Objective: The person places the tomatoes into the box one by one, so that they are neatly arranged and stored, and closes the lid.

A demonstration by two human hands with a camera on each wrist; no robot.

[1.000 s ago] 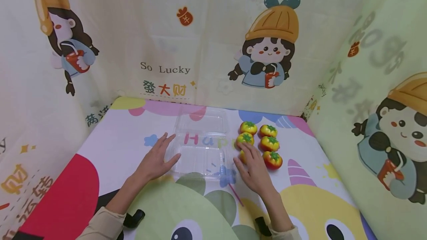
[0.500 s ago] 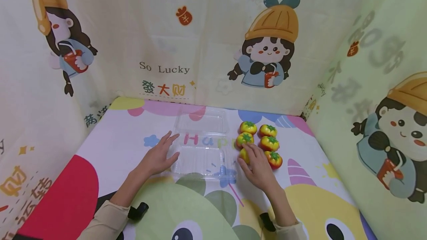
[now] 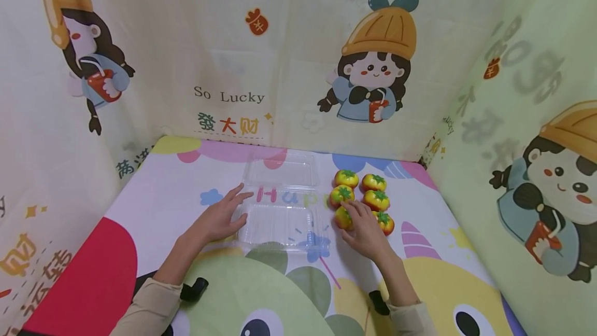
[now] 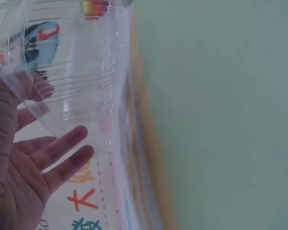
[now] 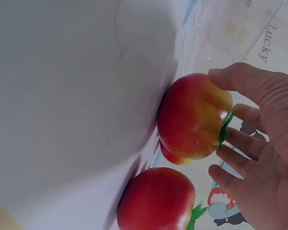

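Note:
A clear plastic clamshell box (image 3: 280, 222) lies on the table with its lid folded back. My left hand (image 3: 221, 220) is at its left side, fingers spread, fingertips right at the rim; in the left wrist view the box wall (image 4: 81, 72) overlaps the thumb. To the right stand several glossy red-and-yellow tomatoes with green leafy tops, in two columns. My right hand (image 3: 366, 229) is over the near-left tomato (image 5: 194, 117), its thumb tip at the fruit's side and its loosely extended fingers by the green top. Another tomato (image 5: 156, 201) sits beside it.
The tabletop is covered with a cartoon-print cloth (image 3: 158, 185). Printed curtains (image 3: 294, 66) enclose the back and both sides. The open lid (image 3: 280, 170) reaches toward the back curtain. The remaining tomatoes (image 3: 375, 200) stand close beside and behind the right hand.
My right hand has shifted slightly right, and its thumb has come nearer the near-left tomato, which now shows more. The left hand has barely moved; box and tomatoes stay in place.

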